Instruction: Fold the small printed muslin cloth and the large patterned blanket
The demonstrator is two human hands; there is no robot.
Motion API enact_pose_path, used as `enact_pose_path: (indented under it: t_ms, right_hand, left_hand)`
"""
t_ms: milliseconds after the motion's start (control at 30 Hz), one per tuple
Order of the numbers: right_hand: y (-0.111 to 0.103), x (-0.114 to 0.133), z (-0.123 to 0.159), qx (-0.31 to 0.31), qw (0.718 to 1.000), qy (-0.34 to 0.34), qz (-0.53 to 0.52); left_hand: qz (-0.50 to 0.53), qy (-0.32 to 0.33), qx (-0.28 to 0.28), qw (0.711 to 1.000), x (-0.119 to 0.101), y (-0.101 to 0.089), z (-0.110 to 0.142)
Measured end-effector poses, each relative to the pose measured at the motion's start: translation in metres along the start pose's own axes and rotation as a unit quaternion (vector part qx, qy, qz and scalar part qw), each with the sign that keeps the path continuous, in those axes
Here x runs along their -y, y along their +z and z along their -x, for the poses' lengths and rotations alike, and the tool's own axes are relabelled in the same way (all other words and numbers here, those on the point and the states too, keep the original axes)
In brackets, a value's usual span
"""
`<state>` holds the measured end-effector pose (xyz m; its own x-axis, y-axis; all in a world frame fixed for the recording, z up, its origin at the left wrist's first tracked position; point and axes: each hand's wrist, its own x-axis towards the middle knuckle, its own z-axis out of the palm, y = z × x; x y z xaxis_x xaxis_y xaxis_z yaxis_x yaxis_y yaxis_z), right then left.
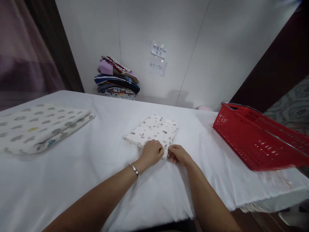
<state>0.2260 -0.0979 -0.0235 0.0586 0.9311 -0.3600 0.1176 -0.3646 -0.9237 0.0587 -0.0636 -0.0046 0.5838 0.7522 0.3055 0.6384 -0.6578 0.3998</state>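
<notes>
A white cloth point(154, 129) with small printed motifs lies folded into a rectangle on the white-covered table. At its near edge, my left hand point(152, 152), with a silver bracelet at the wrist, is closed on the fabric close to the right corner. My right hand point(178, 154) pinches the layered corner of the same cloth from the right side. The two hands are close together with the cloth corner between them. Exactly which layers the fingers hold is hidden.
A larger folded cloth with grey cloud-like shapes point(36, 127) lies at left. Several folded fabrics point(117, 79) are stacked by the wall. A red perforated basket point(260, 138) stands at right. Paper notes point(158, 59) hang on the wall. White fabric covers the table point(96, 180).
</notes>
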Motion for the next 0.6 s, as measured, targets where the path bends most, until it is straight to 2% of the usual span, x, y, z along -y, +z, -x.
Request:
enact_pose_path:
  t_ms: [400,600]
  right_hand:
    - [-0.0010,-0.0018,-0.0013,0.008,1.000,0.005,-0.006]
    - [-0.0019,-0.0011,-0.0008,0.013,1.000,0.008,-0.008]
  left_hand:
    - [0.031,0.014,0.021,0.999,-0.0016,0.0011,0.0038]
    - [0.031,-0.012,0.024,0.999,-0.0018,0.0008,0.0029]
